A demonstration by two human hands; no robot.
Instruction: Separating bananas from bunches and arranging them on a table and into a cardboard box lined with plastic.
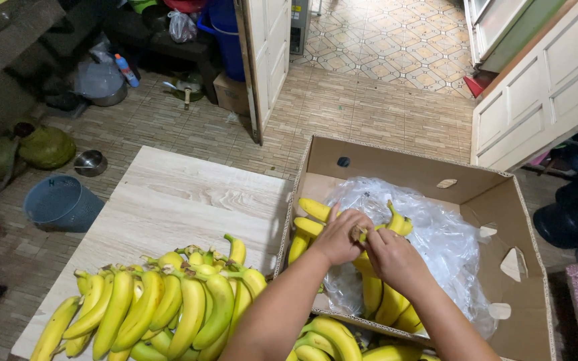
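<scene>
— Few banana hands lay in the cardboard box [436,180] so far?

— Yes; left hand [338,235] and right hand [391,257] both gripped one banana bunch [376,227] over its plastic liner [436,234]. Many bananas on the table [168,307] remained unpacked.

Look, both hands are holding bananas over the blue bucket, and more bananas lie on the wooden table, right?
Not the bucket. The head view shows the left hand and right hand holding bananas over the plastic-lined cardboard box. More bananas do lie on the wooden table.
</scene>
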